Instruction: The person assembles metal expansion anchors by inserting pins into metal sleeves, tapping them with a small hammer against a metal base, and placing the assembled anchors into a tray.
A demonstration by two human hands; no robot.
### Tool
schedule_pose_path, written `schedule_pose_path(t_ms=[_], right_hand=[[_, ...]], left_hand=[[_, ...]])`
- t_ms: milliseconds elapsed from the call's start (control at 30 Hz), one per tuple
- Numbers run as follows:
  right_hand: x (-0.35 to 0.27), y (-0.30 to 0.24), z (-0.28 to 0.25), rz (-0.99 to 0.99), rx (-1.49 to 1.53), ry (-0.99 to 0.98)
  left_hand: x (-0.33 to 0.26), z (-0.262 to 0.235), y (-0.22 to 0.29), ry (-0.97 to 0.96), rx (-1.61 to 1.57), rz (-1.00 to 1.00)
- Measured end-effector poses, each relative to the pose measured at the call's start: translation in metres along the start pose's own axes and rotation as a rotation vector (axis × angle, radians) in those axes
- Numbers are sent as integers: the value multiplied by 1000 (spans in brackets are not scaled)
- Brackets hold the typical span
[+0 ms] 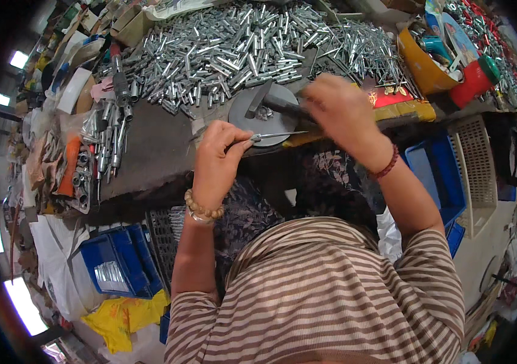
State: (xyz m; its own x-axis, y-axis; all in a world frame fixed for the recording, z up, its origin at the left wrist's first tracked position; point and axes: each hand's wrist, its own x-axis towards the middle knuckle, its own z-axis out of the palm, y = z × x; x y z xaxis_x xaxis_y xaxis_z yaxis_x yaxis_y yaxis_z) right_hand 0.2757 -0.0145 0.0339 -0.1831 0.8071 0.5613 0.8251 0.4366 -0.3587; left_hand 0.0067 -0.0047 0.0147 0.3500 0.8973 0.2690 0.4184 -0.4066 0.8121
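Note:
My left hand [217, 159] pinches a small silver metal piece with a thin pointed rod [278, 134] between thumb and fingertips. The rod points right, over the near edge of a round grey metal disc [238, 112] on the bench. Slightly blurred, my right hand [342, 112] is wrapped round the handle of a hammer [260, 99]. Its dark head is above the disc, beyond the rod and apart from it. Some small metal bits [264, 113] show on the disc beside the hammer head.
A heap of short silver metal tubes [210, 57] covers the bench's far side, with thin rods [368, 51] to its right. Tools and sockets [110, 130] lie left. A yellow container [422, 60] and red bottle [476, 82] stand right. Blue crates [119, 261] are below.

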Motion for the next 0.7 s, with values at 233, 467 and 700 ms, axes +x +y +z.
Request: schedule_pose_path(t_ms=[233, 467, 700], right_hand=[[2, 38, 4, 154, 124, -161], [15, 47, 11, -30, 109, -285], [25, 46, 8, -112, 41, -328]], left_hand=[[-1, 2, 3, 3, 62, 38], [-4, 3, 2, 34, 83, 63], [-2, 5, 0, 55, 69, 76]])
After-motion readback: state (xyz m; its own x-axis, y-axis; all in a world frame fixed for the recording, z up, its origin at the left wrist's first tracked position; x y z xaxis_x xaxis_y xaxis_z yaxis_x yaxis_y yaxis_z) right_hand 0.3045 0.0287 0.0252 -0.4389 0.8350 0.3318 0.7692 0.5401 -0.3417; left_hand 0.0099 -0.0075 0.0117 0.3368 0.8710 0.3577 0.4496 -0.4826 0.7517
